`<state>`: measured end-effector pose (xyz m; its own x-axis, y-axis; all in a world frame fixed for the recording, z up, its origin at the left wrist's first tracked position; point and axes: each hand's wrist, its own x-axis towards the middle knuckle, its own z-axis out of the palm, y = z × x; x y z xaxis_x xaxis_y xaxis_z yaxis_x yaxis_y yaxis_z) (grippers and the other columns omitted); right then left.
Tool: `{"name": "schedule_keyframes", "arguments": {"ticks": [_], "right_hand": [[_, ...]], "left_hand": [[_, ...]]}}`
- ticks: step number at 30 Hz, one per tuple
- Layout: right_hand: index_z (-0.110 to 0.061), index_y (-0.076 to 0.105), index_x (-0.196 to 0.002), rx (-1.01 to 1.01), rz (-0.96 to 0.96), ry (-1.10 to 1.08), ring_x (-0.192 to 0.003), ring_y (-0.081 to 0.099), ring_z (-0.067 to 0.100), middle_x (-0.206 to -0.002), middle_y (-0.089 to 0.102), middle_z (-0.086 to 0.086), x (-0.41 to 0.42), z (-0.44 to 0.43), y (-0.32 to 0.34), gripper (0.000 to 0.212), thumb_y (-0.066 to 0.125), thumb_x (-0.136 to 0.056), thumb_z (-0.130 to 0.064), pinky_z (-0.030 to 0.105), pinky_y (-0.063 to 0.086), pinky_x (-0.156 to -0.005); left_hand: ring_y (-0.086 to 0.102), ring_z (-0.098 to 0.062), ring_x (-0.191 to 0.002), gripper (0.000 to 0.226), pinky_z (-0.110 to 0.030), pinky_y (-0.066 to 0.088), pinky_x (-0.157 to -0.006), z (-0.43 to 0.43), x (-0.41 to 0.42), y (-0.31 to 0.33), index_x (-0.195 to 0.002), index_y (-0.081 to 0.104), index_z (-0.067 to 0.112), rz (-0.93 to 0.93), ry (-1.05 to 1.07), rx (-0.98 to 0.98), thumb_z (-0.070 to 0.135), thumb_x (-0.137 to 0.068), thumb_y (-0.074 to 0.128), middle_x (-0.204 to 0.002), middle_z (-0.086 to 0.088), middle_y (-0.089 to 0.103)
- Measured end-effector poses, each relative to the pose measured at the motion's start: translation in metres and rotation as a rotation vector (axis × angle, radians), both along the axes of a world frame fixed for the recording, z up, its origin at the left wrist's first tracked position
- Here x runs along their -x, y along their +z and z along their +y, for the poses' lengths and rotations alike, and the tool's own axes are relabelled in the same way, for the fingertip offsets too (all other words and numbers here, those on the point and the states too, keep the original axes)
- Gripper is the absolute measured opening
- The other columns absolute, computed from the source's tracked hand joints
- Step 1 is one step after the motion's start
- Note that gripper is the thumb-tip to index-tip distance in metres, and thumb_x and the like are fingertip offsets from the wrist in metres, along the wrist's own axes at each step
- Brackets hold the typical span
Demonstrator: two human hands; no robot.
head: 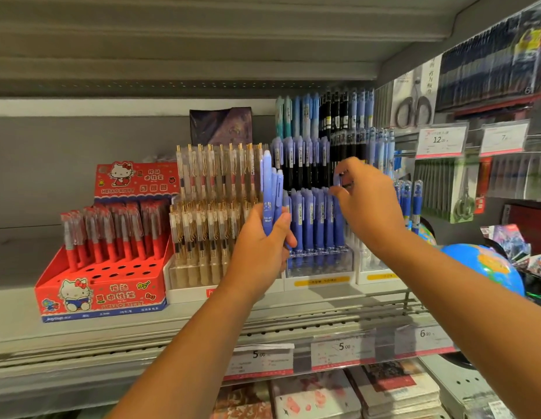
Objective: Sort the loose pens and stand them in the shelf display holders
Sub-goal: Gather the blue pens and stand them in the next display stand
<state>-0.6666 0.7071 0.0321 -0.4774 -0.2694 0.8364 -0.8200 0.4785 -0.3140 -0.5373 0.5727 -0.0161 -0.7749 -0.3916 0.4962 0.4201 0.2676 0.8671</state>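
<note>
head view: pen holders [320, 263] on a shelf [18, 300].
left hand [263, 241] grips blue pens [270, 189] at centre; right hand [367, 202] pinches one pen [337, 179] right of them.

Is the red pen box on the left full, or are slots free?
Partly empty: the red box has pens in its back rows, but its front holes are bare.

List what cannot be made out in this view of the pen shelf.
Head view:
- Number of blue pens in the left hand: fingers cover them.
- The pen pinched by the right hand: mostly hidden by fingers, blurred.
- Small print on the price labels: too small.
</note>
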Motion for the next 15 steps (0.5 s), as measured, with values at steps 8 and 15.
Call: {"name": "schedule_keyframes", "arguments": {"ticks": [8, 15], "right_hand": [[-0.006, 0.048, -0.113, -0.28, -0.025, -0.149, -0.053, 0.036, 0.014, -0.064, 0.035, -0.002, -0.005, 0.002, 0.008, 0.028, 0.066, -0.094, -0.015, 0.038, 0.039, -0.058], [-0.014, 0.056, -0.12, -0.318, 0.078, -0.247, -0.07, 0.054, 0.03, -0.097, 0.06, 0.007, -0.028, -0.003, 0.019, 0.021, 0.05, -0.1, -0.015, 0.036, 0.043, -0.056]], "left_hand": [[0.049, -0.012, -0.046, 0.041, -0.024, 0.045, -0.045, -0.001, 0.0, -0.002, -0.13, 0.047, 0.004, -0.004, 0.054, 0.021, 0.033, -0.102, 0.052, -0.07, 0.01, 0.065], [0.054, -0.016, -0.049, 0.015, -0.028, 0.05, -0.044, 0.001, -0.002, 0.001, -0.111, 0.06, 0.018, 0.072, -0.01, -0.03, 0.026, -0.1, 0.053, -0.071, 0.005, 0.068]]}}
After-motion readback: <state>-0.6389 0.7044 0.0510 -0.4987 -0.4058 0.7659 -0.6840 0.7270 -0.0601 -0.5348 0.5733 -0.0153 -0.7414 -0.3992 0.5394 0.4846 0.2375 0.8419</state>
